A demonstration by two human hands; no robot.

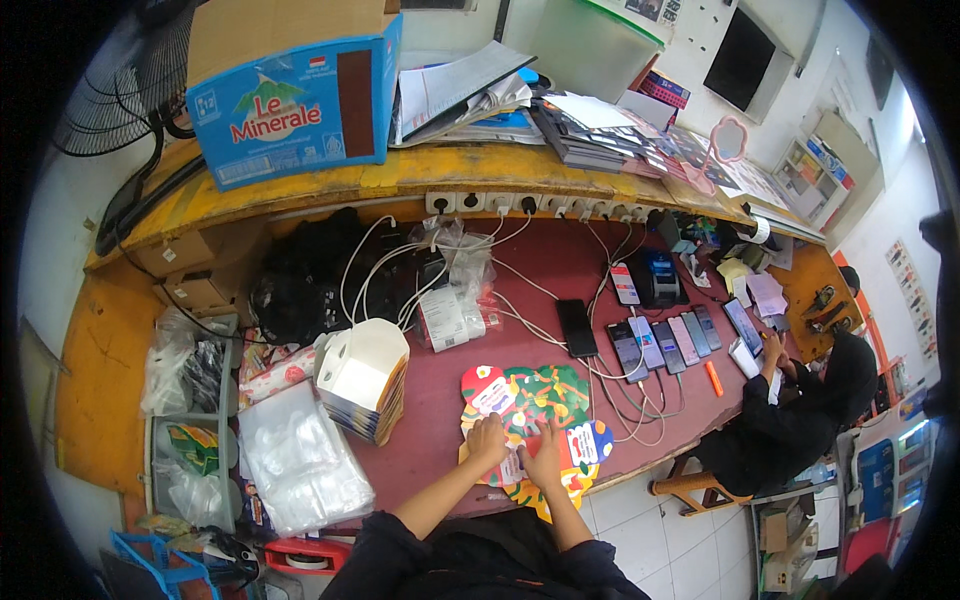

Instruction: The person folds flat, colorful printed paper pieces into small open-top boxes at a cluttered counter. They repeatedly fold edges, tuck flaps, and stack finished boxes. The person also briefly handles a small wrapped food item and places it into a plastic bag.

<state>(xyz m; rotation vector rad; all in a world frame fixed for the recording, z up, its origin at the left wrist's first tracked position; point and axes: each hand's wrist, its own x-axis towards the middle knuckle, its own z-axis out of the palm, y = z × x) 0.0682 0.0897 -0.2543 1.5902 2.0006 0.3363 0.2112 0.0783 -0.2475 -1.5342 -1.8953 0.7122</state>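
Note:
A flat, colourful cardboard cut-out (548,395), printed in green, red, yellow and blue, lies at the table's near edge in front of me. Its shape has several lobed flaps, like an unfolded box. My left hand (487,440) is closed at the cardboard's left part, fingers curled down onto it. On its lower middle rests my right hand (543,460), thumb and fingers apart and touching the card; the fingertips are partly hidden. Left of the cardboard stands a nested stack of carton boxes (362,372), white inside.
Clear plastic bags (303,458) lie at the left. Several phones (628,350) with white cables and an orange marker (714,379) lie to the right. A person in black (800,420) sits at the table's right end. A blue carton (290,110) stands on the shelf above.

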